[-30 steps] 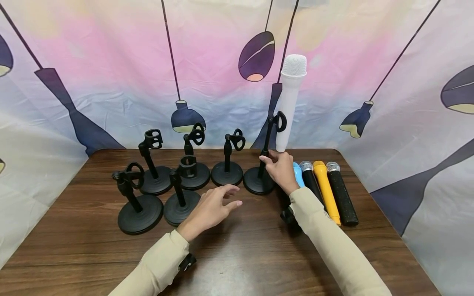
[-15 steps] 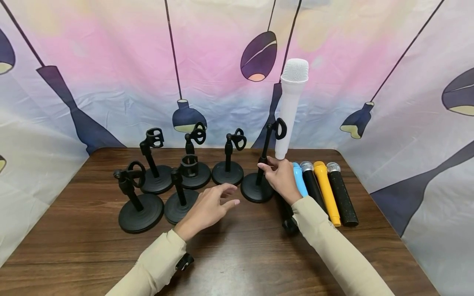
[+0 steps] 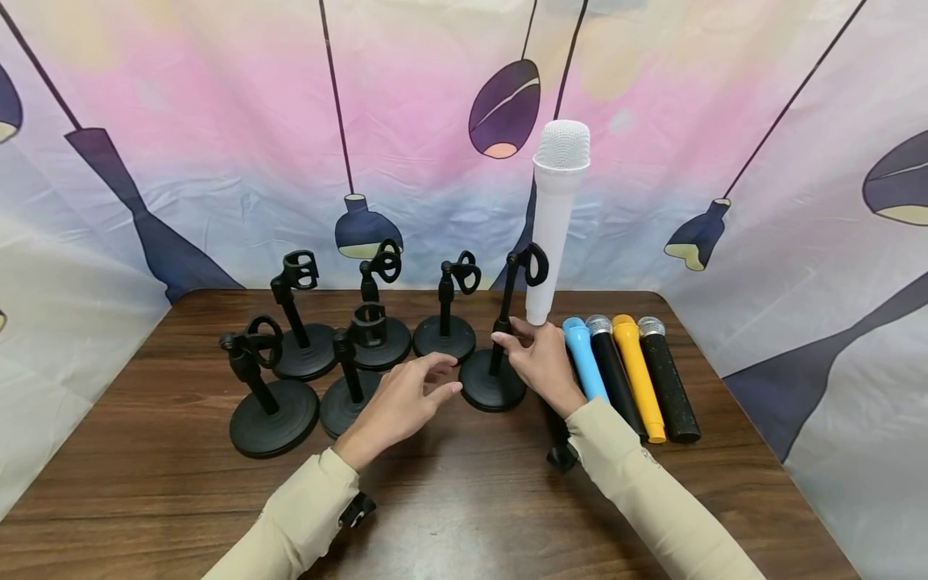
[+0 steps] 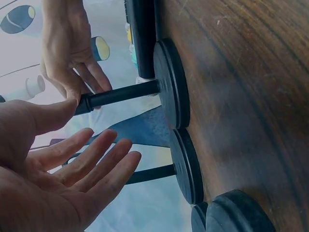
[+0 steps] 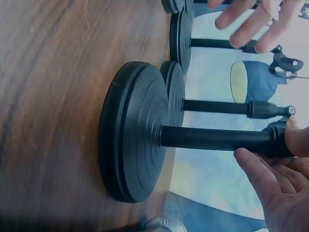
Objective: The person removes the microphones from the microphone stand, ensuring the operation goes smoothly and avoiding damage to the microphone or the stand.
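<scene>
My right hand [image 3: 544, 366] pinches the upper pole of a black desktop microphone stand [image 3: 491, 387], thumb on one side and fingers on the other. The stand is upright, its round base at the table. At the stand's top clip a white microphone [image 3: 557, 213] points upward; the clip ring overlaps it, and how firmly it sits is hidden. In the left wrist view, that microphone's lower end [image 4: 35, 85] shows beyond the right hand. My left hand [image 3: 399, 403] hovers left of the stand, fingers loosely extended, holding nothing. Its palm [image 4: 53, 203] faces the stand's pole [image 4: 128, 93].
Several other black stands, including a front-left one [image 3: 274, 419] and a nearer-middle one [image 3: 445, 338], stand at left. Right of the hand lie blue [image 3: 587, 362], black [image 3: 618, 383], yellow [image 3: 640, 379] and speckled black [image 3: 670, 387] microphones. Another silver-headed microphone [image 5: 165, 224] lies beside the gripped stand.
My right hand has brought the stand leftward and nearer to me, and the white microphone came with it. The blue microphone is less covered. The left hand has shifted slightly left.
</scene>
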### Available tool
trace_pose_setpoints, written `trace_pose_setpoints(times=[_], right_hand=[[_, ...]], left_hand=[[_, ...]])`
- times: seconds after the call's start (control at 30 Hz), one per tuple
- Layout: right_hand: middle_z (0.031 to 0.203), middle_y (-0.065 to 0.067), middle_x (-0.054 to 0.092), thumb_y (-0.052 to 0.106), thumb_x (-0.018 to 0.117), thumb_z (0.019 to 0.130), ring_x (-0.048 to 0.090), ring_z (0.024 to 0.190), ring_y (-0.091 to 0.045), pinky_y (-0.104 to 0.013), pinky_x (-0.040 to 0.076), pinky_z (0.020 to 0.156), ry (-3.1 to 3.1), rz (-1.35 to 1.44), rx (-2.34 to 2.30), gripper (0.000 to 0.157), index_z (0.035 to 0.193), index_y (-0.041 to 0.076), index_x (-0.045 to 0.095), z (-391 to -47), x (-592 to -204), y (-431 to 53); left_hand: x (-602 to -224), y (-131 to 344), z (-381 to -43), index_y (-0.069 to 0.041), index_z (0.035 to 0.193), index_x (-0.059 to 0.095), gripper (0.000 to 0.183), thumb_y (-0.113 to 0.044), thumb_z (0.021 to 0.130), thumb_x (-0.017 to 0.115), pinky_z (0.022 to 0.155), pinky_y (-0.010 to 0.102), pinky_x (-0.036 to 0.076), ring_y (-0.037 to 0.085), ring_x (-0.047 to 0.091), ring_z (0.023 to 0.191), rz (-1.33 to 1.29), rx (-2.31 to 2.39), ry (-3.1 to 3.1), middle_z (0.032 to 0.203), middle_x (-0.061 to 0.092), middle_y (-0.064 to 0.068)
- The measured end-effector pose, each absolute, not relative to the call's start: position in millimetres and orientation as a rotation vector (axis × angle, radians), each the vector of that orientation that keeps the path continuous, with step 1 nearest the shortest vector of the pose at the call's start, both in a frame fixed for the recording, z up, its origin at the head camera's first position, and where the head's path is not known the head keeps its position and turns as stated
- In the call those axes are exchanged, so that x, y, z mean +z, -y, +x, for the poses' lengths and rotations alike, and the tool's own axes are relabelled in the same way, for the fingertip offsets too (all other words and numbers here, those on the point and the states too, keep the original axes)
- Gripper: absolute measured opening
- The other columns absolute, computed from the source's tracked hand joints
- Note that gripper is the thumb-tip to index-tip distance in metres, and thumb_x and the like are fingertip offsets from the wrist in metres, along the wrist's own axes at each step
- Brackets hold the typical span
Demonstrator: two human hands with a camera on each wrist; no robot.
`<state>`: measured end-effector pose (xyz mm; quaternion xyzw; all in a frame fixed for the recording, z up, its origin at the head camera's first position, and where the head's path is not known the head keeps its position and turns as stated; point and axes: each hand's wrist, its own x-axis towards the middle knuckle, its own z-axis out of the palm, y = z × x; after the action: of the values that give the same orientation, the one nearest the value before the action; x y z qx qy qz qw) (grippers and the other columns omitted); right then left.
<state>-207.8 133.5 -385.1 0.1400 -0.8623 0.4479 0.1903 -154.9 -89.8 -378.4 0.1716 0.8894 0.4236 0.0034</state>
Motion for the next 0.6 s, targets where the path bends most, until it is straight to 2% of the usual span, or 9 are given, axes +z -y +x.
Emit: trace_pose_setpoints(times=[0.13,0.27,0.6], right_hand=[[0.119,-0.028,0.068,0.017,0.080,0.091,0.073,0.090,-0.033,-0.046,0.059,0.073,2.382,0.454,1.263,0.043,0.124,-0.008,0.068,-204.3,-386.4,-128.1],[0.109,-0.025,0.072,0.017,0.079,0.091,0.073,0.082,-0.030,-0.044,0.058,0.070,2.385,0.491,1.256,0.043,0.124,-0.008,0.068,-200.4,-387.0,-122.8],[0.115,-0.022,0.071,0.018,0.080,0.091,0.075,0.090,-0.027,-0.040,0.060,0.074,2.391,0.541,1.305,0.040,0.123,-0.005,0.070,-193.8,-387.5,-107.6]], left_hand=[[-375.2,90.9,-154.6,-0.010,0.135,0.063,0.037,-0.019,0.100,0.069,0.094,0.042,0.053,0.025,0.067,0.113,0.558,1.342,-2.805,0.127,0.067,0.011],[-372.5,90.5,-155.6,-0.008,0.136,0.061,0.037,-0.018,0.101,0.067,0.094,0.042,0.053,0.026,0.067,0.113,0.585,1.371,-2.816,0.127,0.067,0.011],[-360.7,90.5,-157.6,-0.007,0.140,0.057,0.041,-0.019,0.102,0.065,0.093,0.041,0.054,0.027,0.066,0.114,0.619,1.454,-2.865,0.130,0.065,0.012]])
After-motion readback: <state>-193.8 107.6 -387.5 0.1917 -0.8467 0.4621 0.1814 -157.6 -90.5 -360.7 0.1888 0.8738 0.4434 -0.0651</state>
